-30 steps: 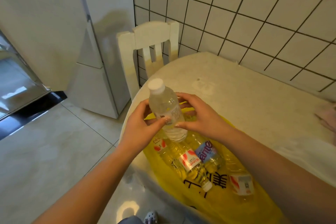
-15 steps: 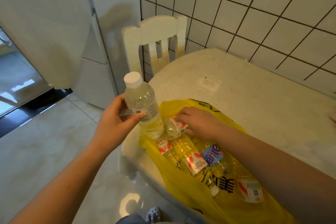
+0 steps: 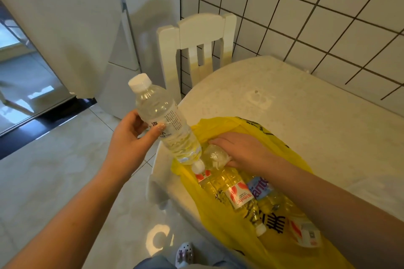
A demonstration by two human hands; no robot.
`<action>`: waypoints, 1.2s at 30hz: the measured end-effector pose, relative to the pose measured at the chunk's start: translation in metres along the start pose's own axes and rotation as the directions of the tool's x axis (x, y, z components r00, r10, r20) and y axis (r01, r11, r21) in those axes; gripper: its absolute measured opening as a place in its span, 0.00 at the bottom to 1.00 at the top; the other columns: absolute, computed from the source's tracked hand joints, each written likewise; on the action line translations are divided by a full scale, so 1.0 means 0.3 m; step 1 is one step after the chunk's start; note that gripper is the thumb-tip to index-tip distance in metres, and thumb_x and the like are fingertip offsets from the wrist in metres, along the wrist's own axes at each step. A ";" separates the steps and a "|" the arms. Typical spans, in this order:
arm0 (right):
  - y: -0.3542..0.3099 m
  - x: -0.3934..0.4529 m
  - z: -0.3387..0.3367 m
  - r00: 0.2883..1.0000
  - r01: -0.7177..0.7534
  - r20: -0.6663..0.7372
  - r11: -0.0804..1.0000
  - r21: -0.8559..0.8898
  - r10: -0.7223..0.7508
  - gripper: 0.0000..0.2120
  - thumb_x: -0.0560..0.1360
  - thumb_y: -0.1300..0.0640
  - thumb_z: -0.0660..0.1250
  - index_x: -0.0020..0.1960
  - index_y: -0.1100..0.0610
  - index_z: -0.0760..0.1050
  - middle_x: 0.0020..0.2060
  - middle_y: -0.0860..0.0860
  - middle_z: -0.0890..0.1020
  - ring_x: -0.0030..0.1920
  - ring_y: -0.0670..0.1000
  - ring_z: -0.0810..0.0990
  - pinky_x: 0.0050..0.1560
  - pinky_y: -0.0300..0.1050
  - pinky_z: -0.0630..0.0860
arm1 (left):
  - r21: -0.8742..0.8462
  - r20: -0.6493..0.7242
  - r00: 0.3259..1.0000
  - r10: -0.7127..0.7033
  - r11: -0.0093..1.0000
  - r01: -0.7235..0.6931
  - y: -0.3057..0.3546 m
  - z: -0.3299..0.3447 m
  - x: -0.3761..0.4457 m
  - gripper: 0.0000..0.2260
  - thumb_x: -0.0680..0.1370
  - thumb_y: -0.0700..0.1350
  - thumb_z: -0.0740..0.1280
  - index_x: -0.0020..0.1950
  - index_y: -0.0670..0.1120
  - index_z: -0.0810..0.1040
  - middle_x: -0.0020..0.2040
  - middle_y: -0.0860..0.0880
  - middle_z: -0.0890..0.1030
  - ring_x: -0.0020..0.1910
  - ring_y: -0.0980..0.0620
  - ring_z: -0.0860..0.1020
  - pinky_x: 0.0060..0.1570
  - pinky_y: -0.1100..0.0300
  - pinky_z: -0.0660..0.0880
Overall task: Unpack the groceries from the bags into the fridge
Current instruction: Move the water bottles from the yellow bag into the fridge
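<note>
Head view: clear white-capped water bottle (image 3: 166, 120)

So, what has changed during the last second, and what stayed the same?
The right hand let go of the water bottle and went down into the yellow bag, where it now grips a second bottle. The left hand carried the first bottle leftward, off the table's edge. The other bottles stayed in the bag.

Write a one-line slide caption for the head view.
Left hand holds a water bottle while right hand grips another bottle in the yellow bag.
</note>
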State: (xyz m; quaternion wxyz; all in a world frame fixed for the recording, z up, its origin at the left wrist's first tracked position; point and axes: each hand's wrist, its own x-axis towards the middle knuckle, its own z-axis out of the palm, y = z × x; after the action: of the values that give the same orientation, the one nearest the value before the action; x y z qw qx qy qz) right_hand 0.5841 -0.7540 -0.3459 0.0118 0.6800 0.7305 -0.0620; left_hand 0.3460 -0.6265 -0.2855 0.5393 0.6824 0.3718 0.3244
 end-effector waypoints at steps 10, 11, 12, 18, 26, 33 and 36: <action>-0.093 -0.149 -0.291 0.892 -0.073 -0.235 0.637 0.768 0.386 0.33 0.61 0.58 0.79 0.57 0.38 0.67 0.51 0.34 0.75 0.53 0.32 0.74 0.48 0.25 0.72 | 0.061 -0.101 0.993 0.068 0.996 -0.062 0.118 -0.041 -0.130 0.21 0.65 0.53 0.69 0.57 0.57 0.71 0.55 0.58 0.77 0.54 0.60 0.76 0.52 0.63 0.73; -0.116 -0.144 -0.316 0.893 -0.041 -0.244 0.608 0.793 0.378 0.32 0.61 0.59 0.79 0.55 0.38 0.67 0.51 0.34 0.75 0.52 0.30 0.74 0.48 0.25 0.72 | 0.069 -0.125 0.990 0.070 0.996 -0.062 0.126 -0.053 -0.147 0.22 0.65 0.52 0.69 0.58 0.56 0.71 0.55 0.57 0.78 0.54 0.61 0.76 0.52 0.63 0.73; -0.145 -0.135 -0.341 0.896 -0.010 -0.253 0.588 0.809 0.364 0.32 0.60 0.58 0.79 0.55 0.37 0.67 0.50 0.35 0.76 0.52 0.30 0.74 0.48 0.26 0.73 | 0.078 -0.149 0.986 0.076 0.995 -0.065 0.131 -0.068 -0.164 0.22 0.65 0.52 0.69 0.58 0.55 0.71 0.54 0.58 0.78 0.53 0.63 0.76 0.52 0.65 0.73; -0.345 0.003 -0.428 0.932 0.129 -0.282 0.521 0.844 0.226 0.33 0.59 0.58 0.80 0.58 0.42 0.70 0.52 0.36 0.78 0.54 0.35 0.76 0.50 0.34 0.77 | 0.115 -0.331 0.941 0.069 0.993 -0.032 0.135 -0.230 -0.272 0.27 0.66 0.52 0.70 0.64 0.50 0.73 0.57 0.55 0.79 0.56 0.59 0.77 0.55 0.62 0.74; -0.725 0.362 -0.469 0.942 0.282 -0.332 0.449 0.848 0.036 0.26 0.64 0.56 0.77 0.54 0.37 0.70 0.51 0.36 0.78 0.54 0.35 0.76 0.50 0.32 0.75 | 0.156 -0.512 0.855 0.081 0.988 0.000 0.053 -0.657 -0.345 0.25 0.65 0.54 0.71 0.61 0.53 0.74 0.55 0.60 0.79 0.53 0.67 0.76 0.49 0.73 0.73; -1.120 0.817 -0.505 0.927 0.359 -0.375 0.336 0.871 -0.020 0.28 0.66 0.61 0.75 0.63 0.48 0.71 0.52 0.37 0.78 0.51 0.31 0.76 0.44 0.24 0.72 | 0.226 -0.533 0.835 0.138 0.974 -0.017 -0.008 -1.217 -0.231 0.25 0.65 0.55 0.71 0.61 0.54 0.73 0.56 0.58 0.79 0.55 0.62 0.77 0.54 0.61 0.76; -1.250 1.016 -0.529 0.915 0.380 -0.403 0.302 0.874 0.015 0.27 0.67 0.64 0.74 0.63 0.49 0.71 0.53 0.39 0.79 0.51 0.34 0.78 0.44 0.25 0.73 | 0.271 -0.518 0.834 0.190 0.961 -0.050 -0.012 -1.440 -0.130 0.23 0.64 0.56 0.71 0.58 0.55 0.73 0.53 0.61 0.78 0.52 0.68 0.76 0.48 0.75 0.72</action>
State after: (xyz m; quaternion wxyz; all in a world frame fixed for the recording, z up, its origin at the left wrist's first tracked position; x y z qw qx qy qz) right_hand 0.1988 -0.4601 -0.1914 -0.5162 0.4691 0.6209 -0.3577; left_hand -0.0391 -0.4456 -0.2009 0.3025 0.6474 0.5016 0.4876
